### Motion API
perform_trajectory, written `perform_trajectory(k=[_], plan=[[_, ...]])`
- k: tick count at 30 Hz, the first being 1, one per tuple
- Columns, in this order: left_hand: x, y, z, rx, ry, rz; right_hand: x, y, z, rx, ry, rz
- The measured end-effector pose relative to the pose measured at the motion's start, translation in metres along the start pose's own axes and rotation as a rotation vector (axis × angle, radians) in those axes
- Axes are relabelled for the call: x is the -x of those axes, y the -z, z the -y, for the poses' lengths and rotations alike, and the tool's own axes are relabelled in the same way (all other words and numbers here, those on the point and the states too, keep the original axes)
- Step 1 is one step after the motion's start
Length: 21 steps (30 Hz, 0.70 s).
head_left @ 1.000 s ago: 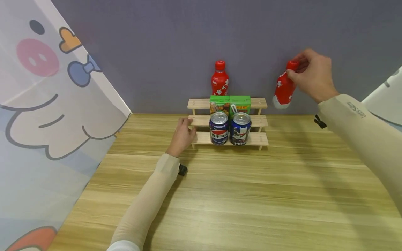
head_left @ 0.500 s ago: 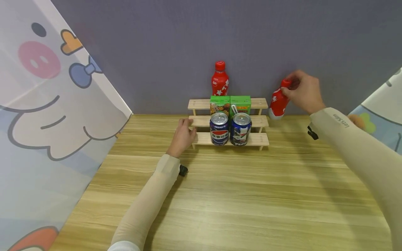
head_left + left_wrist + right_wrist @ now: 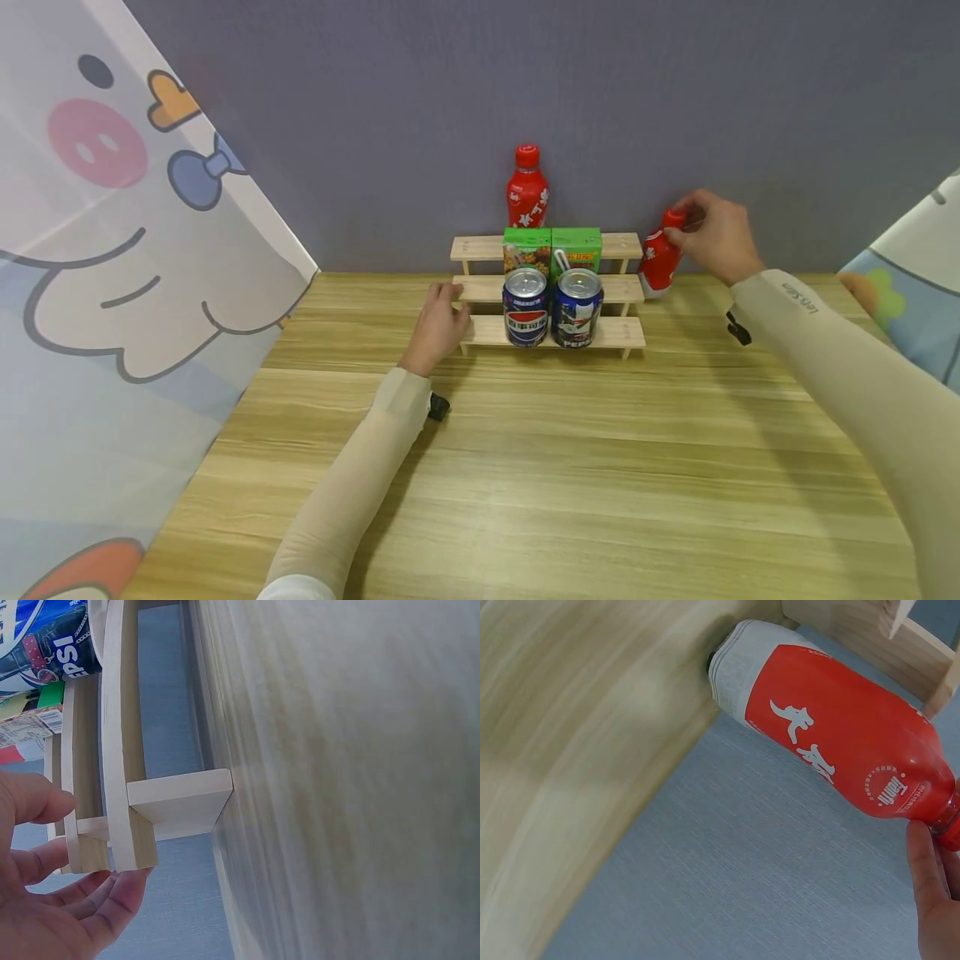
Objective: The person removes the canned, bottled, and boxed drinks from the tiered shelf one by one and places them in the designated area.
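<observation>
My right hand (image 3: 717, 239) pinches a red drink bottle (image 3: 660, 265) by its cap and neck. The bottle leans, its pale base low over or on the table just right of the three-tier wooden rack (image 3: 621, 331); I cannot tell whether it touches. The right wrist view shows white lettering on this bottle (image 3: 847, 735). My left hand (image 3: 437, 327) grips the rack's left end, thumb and fingers around the tier ends (image 3: 127, 817). On the rack stand two blue Pepsi cans (image 3: 526, 315), two green drink cartons (image 3: 576, 242) behind them, and another red bottle (image 3: 527, 196) at the back.
The rack stands on a wood-grain table (image 3: 525, 467) near its back edge, against a grey panel (image 3: 375, 125). Cartoon-printed panels (image 3: 150, 275) flank the table on the left and right.
My right hand has lowered the red bottle and brought it left, from in front of the grey panel down to the rack's right side. My left hand has stayed put.
</observation>
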<state>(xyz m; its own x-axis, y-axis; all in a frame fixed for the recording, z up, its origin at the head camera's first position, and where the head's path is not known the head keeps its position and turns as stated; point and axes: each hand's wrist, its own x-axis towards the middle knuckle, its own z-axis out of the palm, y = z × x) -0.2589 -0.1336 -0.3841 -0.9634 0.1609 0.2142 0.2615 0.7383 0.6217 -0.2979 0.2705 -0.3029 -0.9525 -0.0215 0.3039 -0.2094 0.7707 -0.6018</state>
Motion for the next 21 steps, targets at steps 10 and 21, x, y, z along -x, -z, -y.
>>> perform_trajectory(k=[10,21], plan=[[-0.0008,-0.0007,0.0001,-0.005,0.005,0.002,0.0021,-0.0050,-0.0077,-0.010,-0.004,0.015],[0.0004,-0.0002,-0.0004,0.013,0.004,0.004,0.0013,-0.0027,-0.0032,0.010,0.010,0.024]])
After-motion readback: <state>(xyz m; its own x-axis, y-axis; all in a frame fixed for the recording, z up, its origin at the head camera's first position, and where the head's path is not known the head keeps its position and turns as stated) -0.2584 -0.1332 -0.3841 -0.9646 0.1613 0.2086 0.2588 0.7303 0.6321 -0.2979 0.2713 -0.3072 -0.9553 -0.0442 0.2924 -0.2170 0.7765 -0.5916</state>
